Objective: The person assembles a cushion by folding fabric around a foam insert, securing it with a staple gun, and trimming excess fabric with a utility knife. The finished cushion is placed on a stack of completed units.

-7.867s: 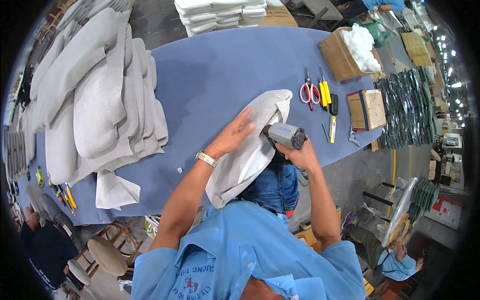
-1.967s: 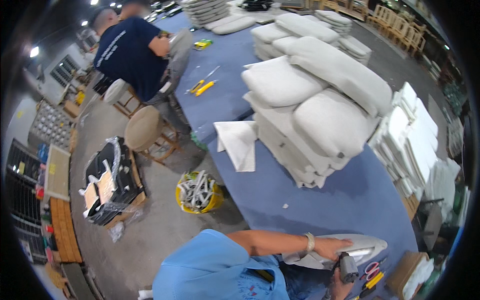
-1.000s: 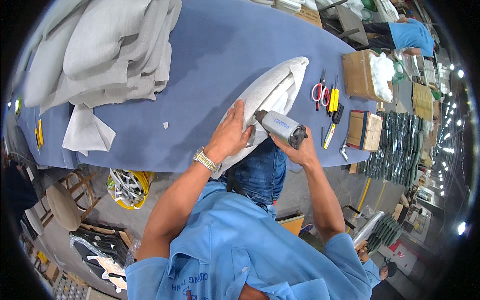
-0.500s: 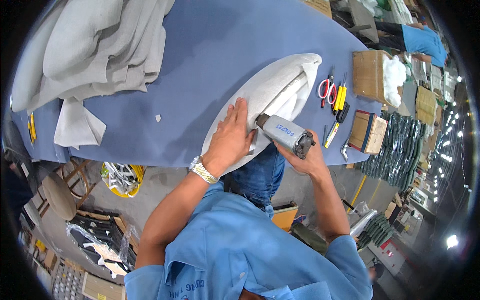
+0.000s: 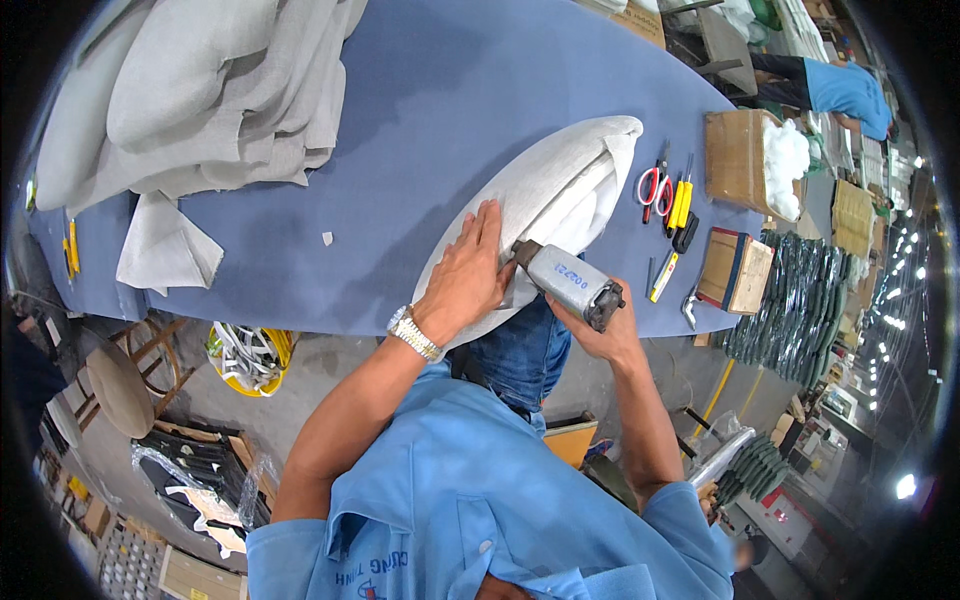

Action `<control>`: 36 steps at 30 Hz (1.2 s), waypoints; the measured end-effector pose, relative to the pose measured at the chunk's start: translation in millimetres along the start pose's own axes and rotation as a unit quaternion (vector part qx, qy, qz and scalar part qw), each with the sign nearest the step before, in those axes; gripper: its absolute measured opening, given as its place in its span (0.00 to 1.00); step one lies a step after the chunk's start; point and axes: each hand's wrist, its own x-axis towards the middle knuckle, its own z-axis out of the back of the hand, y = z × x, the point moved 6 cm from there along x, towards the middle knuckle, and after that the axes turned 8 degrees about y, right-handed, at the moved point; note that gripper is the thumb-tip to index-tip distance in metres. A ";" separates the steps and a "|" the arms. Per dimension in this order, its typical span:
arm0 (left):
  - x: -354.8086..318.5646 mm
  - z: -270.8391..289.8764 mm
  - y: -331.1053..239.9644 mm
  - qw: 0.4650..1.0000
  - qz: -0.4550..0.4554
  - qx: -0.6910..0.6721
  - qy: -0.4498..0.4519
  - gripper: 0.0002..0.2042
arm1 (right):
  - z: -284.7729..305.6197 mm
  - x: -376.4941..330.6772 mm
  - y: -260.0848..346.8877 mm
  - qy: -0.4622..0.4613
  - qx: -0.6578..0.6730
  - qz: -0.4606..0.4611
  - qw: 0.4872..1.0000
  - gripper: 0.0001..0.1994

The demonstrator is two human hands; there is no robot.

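Grey fabric cushion covers (image 5: 190, 100) lie piled at the far left of a blue table (image 5: 420, 110). Near the table's front edge lies a pale grey cushion (image 5: 545, 190), angled up to the right. The left hand (image 5: 465, 280) presses flat on it, fingers spread, gripping nothing. Just beside it, the right hand (image 5: 600, 335) is clenched around a grey staple gun (image 5: 565, 283), nose against the cushion. Further right lie red-handled scissors (image 5: 652, 188) and yellow-handled tools (image 5: 680, 205).
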 end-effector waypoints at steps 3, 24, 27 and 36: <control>-2.2 -2.5 -3.4 1.000 0.004 -0.005 0.006 0.42 | 0.6 8.0 0.4 0.010 0.043 0.001 0.999 0.20; -3.4 -7.6 -1.6 0.999 0.001 -0.029 0.013 0.44 | -0.3 -4.5 19.1 0.035 0.001 0.038 0.999 0.14; -6.1 -8.3 -2.2 1.000 0.003 -0.017 0.014 0.44 | 0.8 0.2 22.5 0.072 0.004 0.016 0.997 0.15; 4.2 3.3 18.3 0.989 -0.104 -0.100 0.025 0.52 | -3.6 0.3 26.2 -0.055 -0.064 0.115 0.990 0.30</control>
